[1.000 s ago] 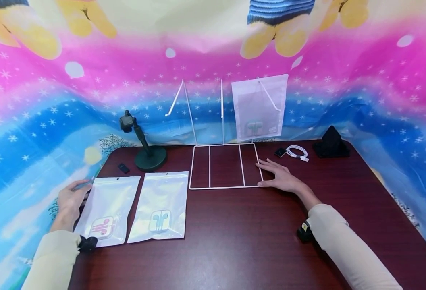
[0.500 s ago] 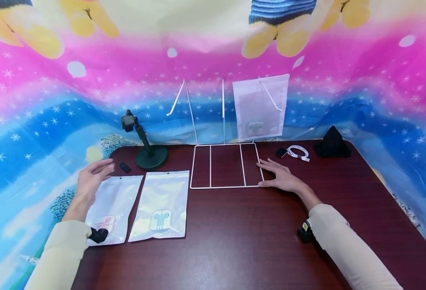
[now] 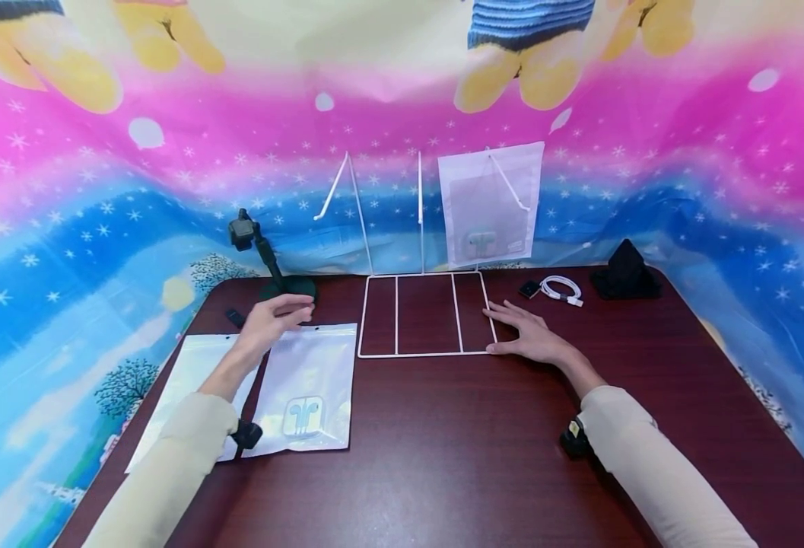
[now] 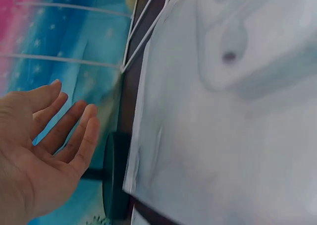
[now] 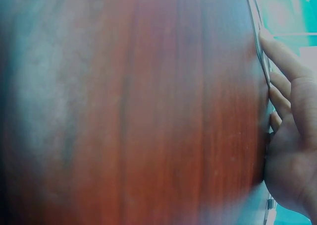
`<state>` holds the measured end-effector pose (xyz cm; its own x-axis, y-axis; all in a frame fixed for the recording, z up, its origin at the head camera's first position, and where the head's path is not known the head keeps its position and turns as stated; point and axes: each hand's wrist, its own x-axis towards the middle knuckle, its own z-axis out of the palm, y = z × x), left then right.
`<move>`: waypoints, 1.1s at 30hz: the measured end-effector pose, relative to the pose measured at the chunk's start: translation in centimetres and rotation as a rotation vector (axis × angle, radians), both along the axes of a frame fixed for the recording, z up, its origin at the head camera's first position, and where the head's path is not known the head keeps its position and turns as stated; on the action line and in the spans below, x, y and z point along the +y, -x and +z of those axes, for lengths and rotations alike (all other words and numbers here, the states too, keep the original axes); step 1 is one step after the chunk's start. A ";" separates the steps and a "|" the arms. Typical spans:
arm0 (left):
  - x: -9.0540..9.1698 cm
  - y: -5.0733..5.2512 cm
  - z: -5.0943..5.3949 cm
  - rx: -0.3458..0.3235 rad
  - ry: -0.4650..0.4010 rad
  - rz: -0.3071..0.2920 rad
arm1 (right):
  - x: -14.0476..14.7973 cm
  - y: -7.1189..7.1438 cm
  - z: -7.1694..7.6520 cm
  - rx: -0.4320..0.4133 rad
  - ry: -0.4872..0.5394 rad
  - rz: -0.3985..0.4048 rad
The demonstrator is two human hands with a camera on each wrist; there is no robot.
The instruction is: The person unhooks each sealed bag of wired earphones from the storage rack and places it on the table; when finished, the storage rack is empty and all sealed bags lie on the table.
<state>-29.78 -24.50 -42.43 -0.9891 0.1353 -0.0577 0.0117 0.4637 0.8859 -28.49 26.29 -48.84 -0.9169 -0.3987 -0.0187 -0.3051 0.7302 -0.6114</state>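
Observation:
Above the top edges of two white zip bags my left hand (image 3: 269, 326) hovers with relaxed, slightly bent fingers and nothing in them. Beneath it, the nearer bag (image 3: 329, 365) lies flat and carries a printed earphone picture. The other bag (image 3: 196, 369) lies to its left, partly covered by my left forearm. In the left wrist view the left hand (image 4: 54, 150) shows an empty palm beside the bag. My right hand (image 3: 532, 335) rests at the right side of the white wire rack (image 3: 408, 355), its fingertips touching the frame. A third bag (image 3: 490, 198) hangs from the rack's right hook.
Behind the left hand stands a dark green stand (image 3: 271, 262) with a small black device (image 3: 235, 317) beside it. A coiled white cable (image 3: 560, 288), a small black block (image 3: 529, 289) and a black wedge-shaped holder (image 3: 625, 274) sit at the back right. A printed cloth (image 3: 388, 114) backs the table.
My left hand has left the left bag's far left edge, lifted, and moved right to the right-hand bag's top edge. My right hand stays at the rack.

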 end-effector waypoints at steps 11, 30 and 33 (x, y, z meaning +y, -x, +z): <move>5.3 1.4 -2.2 -0.021 0.013 -0.058 | 0.0 0.0 -0.3 -0.003 0.009 0.001; 7.8 1.3 -3.7 -0.027 0.250 -0.111 | -0.1 -0.2 0.1 0.004 0.015 0.014; 7.9 1.4 -3.7 -0.005 0.262 -0.136 | 0.1 -0.2 0.0 0.009 0.014 0.015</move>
<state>-31.15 -16.57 -46.11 -0.9626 0.2465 -0.1126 0.0857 0.6711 0.7364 -28.33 26.43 -48.84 -0.9111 -0.4122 -0.0044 -0.3214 0.7171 -0.6184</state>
